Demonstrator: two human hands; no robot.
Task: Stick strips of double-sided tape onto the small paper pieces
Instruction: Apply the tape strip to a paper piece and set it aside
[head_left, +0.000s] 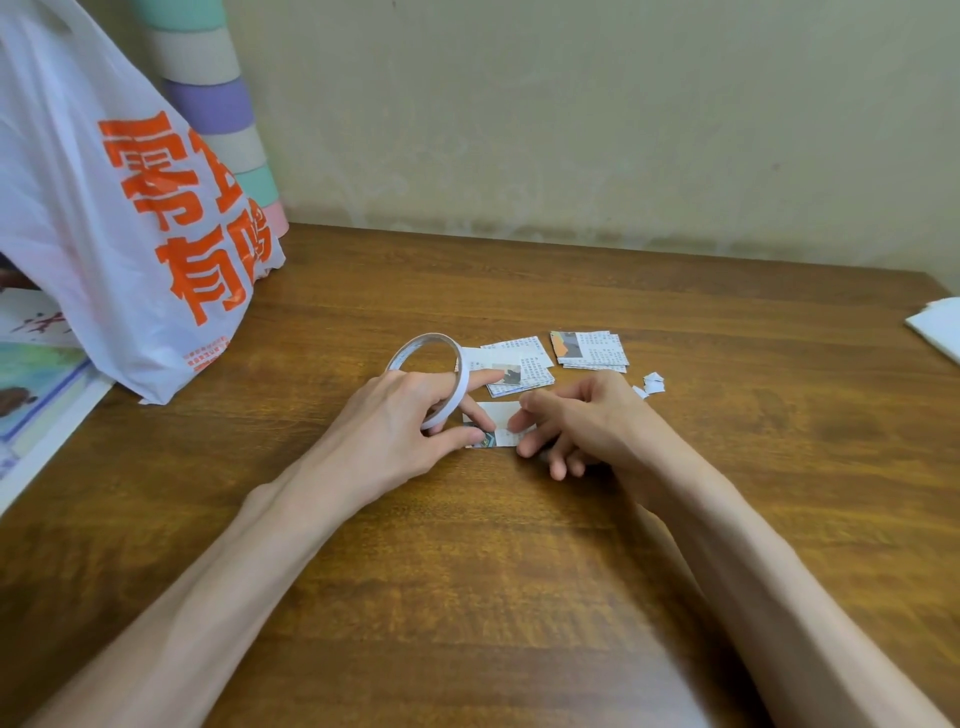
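**both hands down on one paper piece**

here's the wooden table (467, 597), stretching out under both forearms and well beyond the fingertips. far off past the left knuckles stands a white plastic bag (104, 234) with orange lettering, and a stack of pastel rolls (213, 104) rises behind it.

now the left hand (395, 421): its index finger points straight out, threaded through the tape roll (462, 366). the roll hangs tilted on that finger, its lower edge tucked in against the curled middle finger. the thumb reaches the near left corner of the paper piece (498, 415).

the right hand (582, 415) meets it from the other side, thumb and forefinger closed together on the right edge of that piece. its other fingers curl loosely on the wood, back toward the wrist. is a strip of tape under those fingertips? can't tell.

the paper piece lies flat, right between the two sets of fingertips. just beyond the left index fingertip sits a pile of printed pieces (524, 364). a second pile (592, 351) lies farther out, past the right thumb. beyond the right knuckles, a few tiny white scraps (652, 383).
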